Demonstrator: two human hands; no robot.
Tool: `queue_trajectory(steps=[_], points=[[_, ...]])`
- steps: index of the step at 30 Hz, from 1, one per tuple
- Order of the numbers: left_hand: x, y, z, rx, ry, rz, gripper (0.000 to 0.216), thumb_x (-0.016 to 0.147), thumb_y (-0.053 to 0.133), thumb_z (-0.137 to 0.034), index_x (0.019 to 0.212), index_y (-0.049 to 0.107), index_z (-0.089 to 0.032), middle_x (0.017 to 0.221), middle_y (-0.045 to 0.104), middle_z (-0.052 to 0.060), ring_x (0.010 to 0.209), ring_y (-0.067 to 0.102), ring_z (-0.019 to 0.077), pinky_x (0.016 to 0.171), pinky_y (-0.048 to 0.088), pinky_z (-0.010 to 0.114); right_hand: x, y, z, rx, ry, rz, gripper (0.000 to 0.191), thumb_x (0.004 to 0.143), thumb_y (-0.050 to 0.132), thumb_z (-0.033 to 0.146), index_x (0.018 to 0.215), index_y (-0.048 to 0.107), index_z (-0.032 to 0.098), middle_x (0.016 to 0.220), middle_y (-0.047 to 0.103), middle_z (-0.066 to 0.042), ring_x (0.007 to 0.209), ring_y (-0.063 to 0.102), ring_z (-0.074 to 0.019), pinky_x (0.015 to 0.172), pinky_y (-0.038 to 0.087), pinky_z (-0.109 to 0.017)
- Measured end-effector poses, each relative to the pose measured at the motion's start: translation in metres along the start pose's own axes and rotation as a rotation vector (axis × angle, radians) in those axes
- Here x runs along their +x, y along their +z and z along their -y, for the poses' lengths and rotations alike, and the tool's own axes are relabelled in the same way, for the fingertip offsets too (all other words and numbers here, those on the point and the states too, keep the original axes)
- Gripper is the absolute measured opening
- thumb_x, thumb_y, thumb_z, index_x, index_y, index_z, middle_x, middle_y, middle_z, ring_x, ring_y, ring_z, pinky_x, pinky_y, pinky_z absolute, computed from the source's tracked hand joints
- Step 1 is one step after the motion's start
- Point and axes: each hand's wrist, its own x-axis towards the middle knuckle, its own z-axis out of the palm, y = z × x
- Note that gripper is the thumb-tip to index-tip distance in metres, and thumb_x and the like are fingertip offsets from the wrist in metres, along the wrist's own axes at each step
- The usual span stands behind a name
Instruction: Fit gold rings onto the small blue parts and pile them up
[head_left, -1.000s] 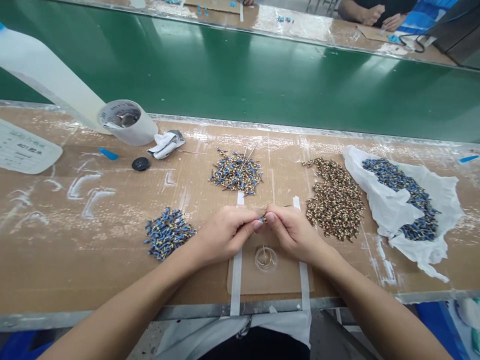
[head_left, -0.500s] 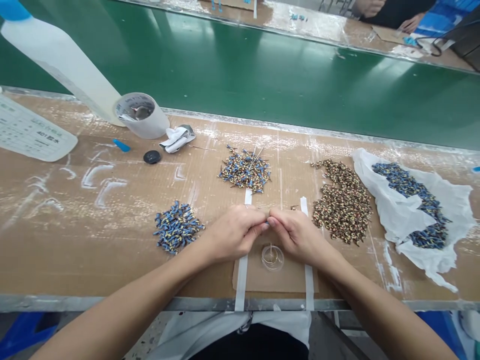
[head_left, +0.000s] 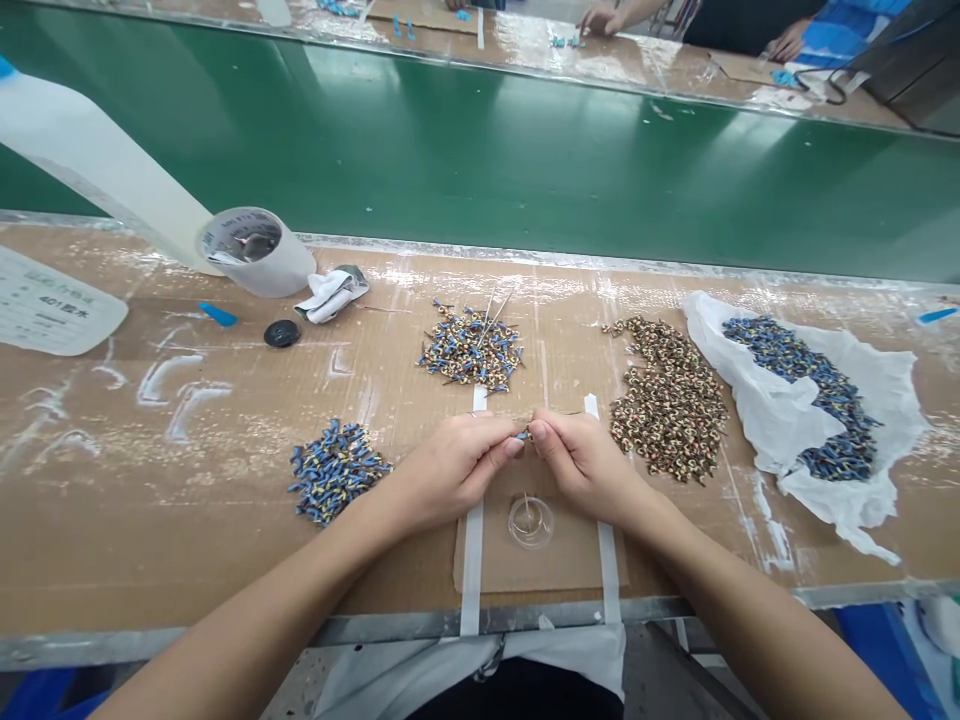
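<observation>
My left hand (head_left: 469,455) and my right hand (head_left: 581,460) meet over the cardboard mat, fingers pinched. A small blue piece (head_left: 522,436) shows at my left fingertips, and the right fingertips come close against it. What the right fingers pinch is mostly hidden. Below them on the mat stands a small clear round dish (head_left: 531,523) with a thin stick in it. Left of my left forearm lies a heap of blue and yellow pieces (head_left: 337,470). Just beyond my hands is a mixed blue and brown heap (head_left: 469,350) with metal tweezers (head_left: 491,322) on it.
Right of my hands spreads a brown heap (head_left: 667,400); farther right, white paper (head_left: 780,415) holds more blue pieces. A roll-shaped holder (head_left: 259,265), crumpled wrapper (head_left: 332,293), black cap (head_left: 282,333) and white bottles stand left. Beyond the green belt (head_left: 480,160), other people's hands work.
The view has shifted slightly, so the table's things sit farther left. My fingertips have parted a little, and more of the blue piece shows. Another person's hand reaches across the far table.
</observation>
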Motion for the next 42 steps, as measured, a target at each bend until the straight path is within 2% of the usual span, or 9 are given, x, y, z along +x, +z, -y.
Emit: queue_trajectory(steps=[11,17,22,25,32,36,42], points=[[0.0,0.008,-0.002,0.029,0.046,-0.107,0.026,0.097,0.037,-0.018,0.073,0.047,-0.017,0.065,0.05,0.0,0.061,0.044,0.0129,0.06,0.034,0.025,0.002,0.003,0.002,-0.037,-0.041,0.04,0.033,0.102,0.036,0.029,0.07,0.038,0.02,0.06,0.038,0.004,0.053,0.039,-0.0106,0.055,0.026,-0.024],[-0.001,0.014,0.0,0.052,0.039,-0.104,0.025,0.096,0.038,-0.017,0.073,0.045,-0.016,0.067,0.05,0.0,0.061,0.044,0.0134,0.061,0.033,0.026,0.003,0.003,0.0,-0.073,-0.063,0.075,0.032,0.102,0.035,0.029,0.073,0.044,0.019,0.063,0.046,0.003,0.056,0.044,-0.0111,0.057,0.03,-0.024],[-0.002,0.018,-0.002,0.027,-0.028,-0.135,0.025,0.097,0.036,-0.018,0.074,0.046,-0.016,0.07,0.054,0.002,0.066,0.049,0.0143,0.065,0.035,0.026,0.002,0.005,0.0,-0.093,-0.033,0.06,0.033,0.103,0.032,0.031,0.076,0.048,0.019,0.069,0.057,-0.001,0.061,0.052,-0.013,0.061,0.033,-0.025],[-0.001,0.015,-0.003,0.001,-0.046,-0.109,0.026,0.097,0.037,-0.019,0.074,0.046,-0.016,0.07,0.053,0.001,0.066,0.048,0.0139,0.065,0.035,0.026,0.003,0.005,0.001,-0.051,-0.023,0.052,0.034,0.103,0.033,0.031,0.076,0.048,0.019,0.068,0.056,0.0,0.061,0.052,-0.0127,0.061,0.034,-0.025],[0.003,0.0,-0.003,-0.202,-0.08,-0.06,0.032,0.1,0.035,-0.025,0.072,0.047,-0.015,0.065,0.046,-0.003,0.062,0.044,0.0104,0.063,0.033,0.023,0.003,0.001,0.002,0.217,-0.024,-0.023,0.039,0.104,0.031,0.033,0.071,0.045,0.019,0.063,0.046,0.002,0.058,0.045,-0.0109,0.059,0.035,-0.023],[0.001,-0.004,-0.003,-0.257,-0.145,-0.008,0.037,0.101,0.034,-0.03,0.071,0.049,-0.015,0.062,0.042,-0.004,0.06,0.041,0.0104,0.06,0.031,0.024,0.003,0.0,-0.001,0.253,0.025,-0.017,0.042,0.104,0.029,0.037,0.071,0.047,0.018,0.061,0.046,0.002,0.057,0.045,-0.0111,0.058,0.035,-0.023],[0.0,-0.002,-0.005,-0.289,-0.125,0.013,0.037,0.101,0.035,-0.032,0.072,0.05,-0.015,0.064,0.044,-0.004,0.061,0.042,0.0099,0.062,0.032,0.024,0.004,0.0,0.004,0.211,0.004,-0.029,0.043,0.103,0.033,0.035,0.067,0.049,0.018,0.06,0.043,0.003,0.056,0.042,-0.0103,0.056,0.033,-0.023]])
